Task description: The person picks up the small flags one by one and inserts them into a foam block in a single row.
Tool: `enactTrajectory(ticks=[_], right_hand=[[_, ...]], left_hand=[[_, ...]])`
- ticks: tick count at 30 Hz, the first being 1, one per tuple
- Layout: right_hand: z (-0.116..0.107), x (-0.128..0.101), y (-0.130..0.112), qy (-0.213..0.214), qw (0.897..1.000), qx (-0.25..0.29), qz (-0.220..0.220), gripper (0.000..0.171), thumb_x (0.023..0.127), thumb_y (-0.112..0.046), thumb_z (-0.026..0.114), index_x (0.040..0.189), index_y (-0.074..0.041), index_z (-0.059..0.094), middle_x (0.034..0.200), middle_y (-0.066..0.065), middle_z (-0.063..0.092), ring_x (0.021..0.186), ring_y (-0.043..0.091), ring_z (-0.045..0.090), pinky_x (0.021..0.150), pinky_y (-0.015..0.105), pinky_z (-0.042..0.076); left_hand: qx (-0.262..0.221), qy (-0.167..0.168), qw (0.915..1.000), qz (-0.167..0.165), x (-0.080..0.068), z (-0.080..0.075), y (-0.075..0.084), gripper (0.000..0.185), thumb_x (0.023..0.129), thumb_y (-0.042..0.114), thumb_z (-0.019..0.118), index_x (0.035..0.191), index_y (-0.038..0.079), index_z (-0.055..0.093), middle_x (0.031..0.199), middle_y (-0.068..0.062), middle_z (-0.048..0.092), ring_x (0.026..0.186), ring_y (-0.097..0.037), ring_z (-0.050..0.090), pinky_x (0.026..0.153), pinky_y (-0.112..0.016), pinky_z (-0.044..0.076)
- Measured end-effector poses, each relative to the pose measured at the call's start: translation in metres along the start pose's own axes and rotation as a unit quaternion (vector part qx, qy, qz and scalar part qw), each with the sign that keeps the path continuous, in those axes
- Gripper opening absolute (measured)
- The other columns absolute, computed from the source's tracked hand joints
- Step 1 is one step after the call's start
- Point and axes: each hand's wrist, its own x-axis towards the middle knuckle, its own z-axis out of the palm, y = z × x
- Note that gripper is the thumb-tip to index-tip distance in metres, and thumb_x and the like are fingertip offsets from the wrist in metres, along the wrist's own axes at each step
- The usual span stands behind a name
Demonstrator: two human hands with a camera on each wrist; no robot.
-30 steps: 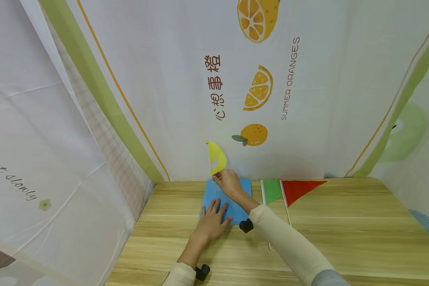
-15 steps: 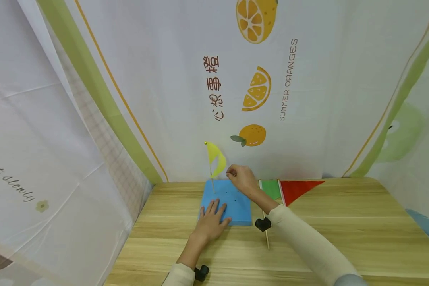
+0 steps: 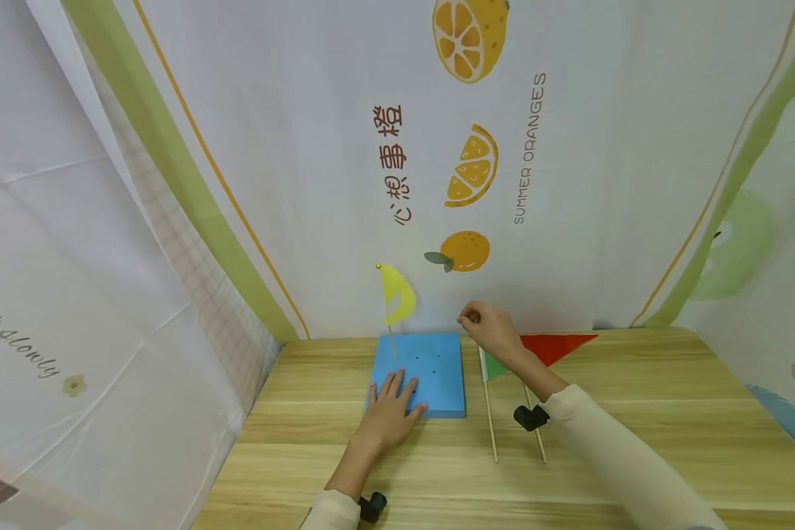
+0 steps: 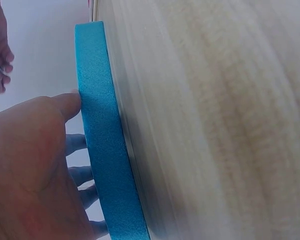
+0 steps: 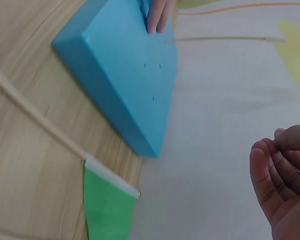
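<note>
A blue foam block (image 3: pixel 430 368) lies on the wooden table (image 3: pixel 642 419) near the back curtain. A small yellow flag (image 3: pixel 397 294) on a thin stick stands upright in its far left corner. My left hand (image 3: pixel 392 401) rests flat on the block's near left part, fingers straight. My right hand (image 3: pixel 486 327) hovers just right of the block, fingers curled, nothing seen in it. It is above a green flag (image 3: pixel 493 366) and a red flag (image 3: pixel 559 344) lying on the table. The right wrist view shows the block (image 5: pixel 125 75), the green flag (image 5: pixel 107 205) and my curled right hand (image 5: pixel 282 185).
Printed fabric curtains (image 3: pixel 305 147) close off the table at the back and both sides. The two lying flags' sticks (image 3: pixel 490 427) point toward the near edge. Bare wood lies to the right and in front of the block.
My right hand let go of the yellow flag's stick and moved right, to above the green and red flags. The flag stays upright in the block. My left hand has not moved.
</note>
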Motion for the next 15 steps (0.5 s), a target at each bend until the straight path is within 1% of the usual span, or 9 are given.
enactTrajectory(ticks=[3,8,11,15], right_hand=[[-0.011,-0.006,0.006,-0.008,1.0,0.003,0.012,0.012,0.103,-0.016,0.072,0.102,-0.005,0.077,0.094,0.008,0.078,0.083,0.022,0.069,0.074,0.036,0.061],[-0.024,-0.015,0.016,-0.009,1.0,-0.004,0.013,0.011,0.103,-0.014,0.072,0.103,-0.005,0.077,0.094,0.009,0.077,0.081,0.021,0.068,0.071,0.032,0.058],[-0.03,-0.021,0.022,-0.003,1.0,-0.014,0.008,0.009,0.102,-0.013,0.072,0.102,-0.005,0.077,0.093,0.009,0.078,0.08,0.02,0.068,0.07,0.032,0.057],[-0.037,-0.031,0.03,0.006,1.0,-0.03,0.003,0.008,0.101,-0.012,0.073,0.099,-0.005,0.077,0.092,0.009,0.077,0.08,0.021,0.069,0.071,0.034,0.057]], left_hand=[[-0.003,0.0,1.0,0.002,-0.001,0.0,0.001,0.065,0.112,0.047,0.052,0.165,0.011,0.042,0.174,-0.021,0.029,0.163,-0.044,0.025,0.129,-0.072,0.019],[-0.001,0.002,1.0,0.005,-0.003,-0.002,0.002,0.065,0.112,0.047,0.052,0.164,0.01,0.043,0.174,-0.022,0.03,0.162,-0.045,0.026,0.128,-0.072,0.02],[-0.002,0.003,1.0,0.005,-0.003,-0.002,0.002,0.065,0.112,0.047,0.052,0.164,0.01,0.043,0.174,-0.022,0.03,0.162,-0.045,0.026,0.128,-0.072,0.02],[-0.003,0.002,1.0,0.005,-0.002,-0.002,0.001,0.065,0.112,0.047,0.052,0.165,0.01,0.043,0.174,-0.022,0.029,0.162,-0.044,0.025,0.128,-0.073,0.019]])
